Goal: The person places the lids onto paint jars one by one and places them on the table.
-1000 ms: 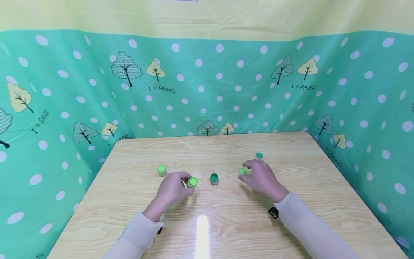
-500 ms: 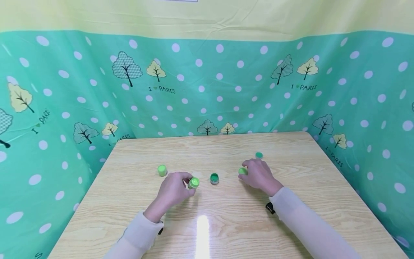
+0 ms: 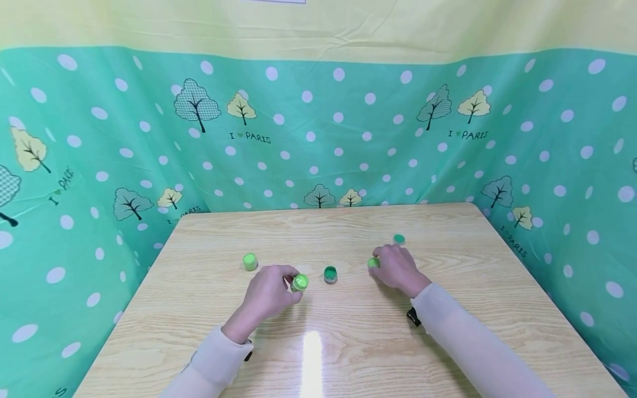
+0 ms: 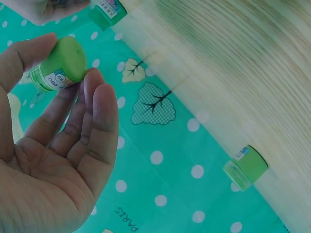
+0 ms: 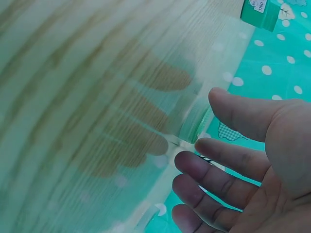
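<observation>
My left hand [image 3: 271, 290] pinches a small light green paint jar [image 3: 300, 283] between thumb and fingers, above the table. In the left wrist view this jar [image 4: 60, 65] shows a printed label. My right hand [image 3: 395, 267] is low over the table beside a round light green lid [image 3: 373, 263]. In the right wrist view, its thumb and forefinger stand apart on either side of the lid [image 5: 197, 121], fingers loosely bent; whether they touch it I cannot tell. Between both hands stands an uncovered dark green paint jar [image 3: 330, 275].
Left of my left hand stands another light green jar [image 3: 250, 262]. A dark green lid [image 3: 398, 239] lies beyond my right hand. The wooden table [image 3: 308, 226] is bordered by a green dotted curtain [image 3: 318, 143] at the back and sides.
My left hand has shifted slightly right with the light green jar. My right hand has moved a little left, its fingers closer around the light green lid.
</observation>
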The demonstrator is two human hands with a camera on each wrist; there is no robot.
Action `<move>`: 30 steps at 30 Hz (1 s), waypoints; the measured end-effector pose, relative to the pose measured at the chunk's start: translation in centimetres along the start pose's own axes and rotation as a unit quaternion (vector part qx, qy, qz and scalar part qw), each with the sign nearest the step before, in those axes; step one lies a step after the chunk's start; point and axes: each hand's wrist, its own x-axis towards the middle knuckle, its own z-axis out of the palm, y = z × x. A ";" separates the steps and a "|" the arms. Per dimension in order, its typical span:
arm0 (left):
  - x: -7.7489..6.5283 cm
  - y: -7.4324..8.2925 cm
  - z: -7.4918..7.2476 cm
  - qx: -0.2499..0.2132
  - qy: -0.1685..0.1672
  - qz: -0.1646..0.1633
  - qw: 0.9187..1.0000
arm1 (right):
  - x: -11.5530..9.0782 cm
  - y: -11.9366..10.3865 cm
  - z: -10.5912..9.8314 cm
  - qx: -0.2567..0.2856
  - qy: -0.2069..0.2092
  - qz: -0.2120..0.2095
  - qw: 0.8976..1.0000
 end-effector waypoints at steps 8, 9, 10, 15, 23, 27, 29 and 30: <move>0.1 0.3 0.1 -0.002 0.001 -0.004 1.000 | 0.2 0.1 0.1 0.003 -0.007 -0.003 1.000; 0.1 0.3 0.1 -0.003 0.001 -0.003 1.000 | 0.2 0.0 0.1 0.004 -0.007 -0.004 1.000; 0.1 0.3 0.2 -0.003 -0.001 -0.002 1.000 | 0.2 0.0 0.1 0.006 -0.007 -0.004 1.000; 0.1 0.4 0.3 -0.004 -0.009 -0.001 1.000 | -0.1 -0.1 0.1 0.024 -0.004 -0.005 1.000; 0.2 0.4 0.5 -0.011 -0.008 -0.002 1.000 | -0.6 -0.3 -0.1 0.077 0.018 -0.007 0.997; 0.1 0.5 0.6 -0.013 -0.002 0.005 1.000 | -1.0 -0.5 -0.3 0.090 0.020 -0.006 0.996; 0.1 0.5 0.7 -0.012 0.000 0.007 1.000 | -1.3 -0.7 -0.4 0.096 0.021 -0.007 0.995; 0.1 0.5 0.7 -0.012 0.000 0.007 1.000 | -1.5 -0.8 -0.4 0.099 0.021 -0.005 0.995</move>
